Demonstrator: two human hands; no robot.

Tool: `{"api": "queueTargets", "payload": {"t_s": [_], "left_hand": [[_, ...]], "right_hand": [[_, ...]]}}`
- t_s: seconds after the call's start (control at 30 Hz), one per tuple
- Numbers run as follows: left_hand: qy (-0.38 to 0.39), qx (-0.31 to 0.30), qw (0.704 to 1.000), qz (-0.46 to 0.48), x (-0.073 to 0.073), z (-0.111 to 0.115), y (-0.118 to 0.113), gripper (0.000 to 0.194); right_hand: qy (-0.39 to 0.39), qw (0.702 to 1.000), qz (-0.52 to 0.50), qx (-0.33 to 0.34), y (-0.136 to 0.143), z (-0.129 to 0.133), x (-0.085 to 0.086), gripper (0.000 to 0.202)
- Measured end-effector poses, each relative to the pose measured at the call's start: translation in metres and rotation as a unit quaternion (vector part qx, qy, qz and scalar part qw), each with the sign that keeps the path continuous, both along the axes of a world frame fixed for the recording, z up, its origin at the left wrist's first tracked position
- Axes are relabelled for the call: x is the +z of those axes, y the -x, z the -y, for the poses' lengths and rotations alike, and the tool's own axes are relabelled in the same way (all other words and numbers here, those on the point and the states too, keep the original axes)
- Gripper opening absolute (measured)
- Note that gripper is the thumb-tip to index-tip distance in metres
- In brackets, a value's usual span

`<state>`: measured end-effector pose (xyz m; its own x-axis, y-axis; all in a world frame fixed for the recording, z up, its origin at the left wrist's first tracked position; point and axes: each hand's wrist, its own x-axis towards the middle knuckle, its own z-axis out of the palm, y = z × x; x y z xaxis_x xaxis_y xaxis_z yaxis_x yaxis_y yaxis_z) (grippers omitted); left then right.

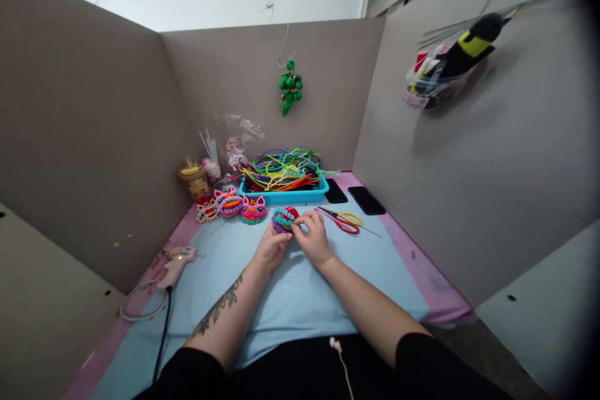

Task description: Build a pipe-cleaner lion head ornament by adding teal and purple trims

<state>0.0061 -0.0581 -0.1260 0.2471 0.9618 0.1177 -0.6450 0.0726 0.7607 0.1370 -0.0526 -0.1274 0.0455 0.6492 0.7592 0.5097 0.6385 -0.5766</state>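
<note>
Between my two hands is a small round pipe-cleaner piece point(283, 219) in teal, purple and red, raised a little over the blue cloth. My left hand point(272, 245) grips it from below and the left, thumb along its lower edge. With thumb and fingers pinched, my right hand point(313, 237) closes on its right side; any small part between those fingertips is hidden. Just right of that hand lie scissors with red and yellow handles point(344, 222). Finished-looking pipe-cleaner animal heads, one pink with a horn point(253, 209) and one purple and orange point(229, 202), sit left of the piece.
A blue tray point(284, 197) heaped with colourful pipe cleaners stands at the back, two dark phones point(366, 200) to its right. On the left lie a pink glue gun point(178, 265) with its cord and a drink cup point(194, 182). Grey partitions point(276, 119) enclose the table.
</note>
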Motion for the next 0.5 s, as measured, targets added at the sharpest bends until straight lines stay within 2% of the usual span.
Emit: {"api": "queueTargets", "payload": {"t_s": [0.5], "left_hand": [[0.018, 0.009, 1.0, -0.011, -0.0017, 0.0013, -0.0009, 0.043]], "right_hand": [[0.018, 1.0, -0.019, 0.007, 0.0001, -0.0022, -0.0025, 0.005]]}}
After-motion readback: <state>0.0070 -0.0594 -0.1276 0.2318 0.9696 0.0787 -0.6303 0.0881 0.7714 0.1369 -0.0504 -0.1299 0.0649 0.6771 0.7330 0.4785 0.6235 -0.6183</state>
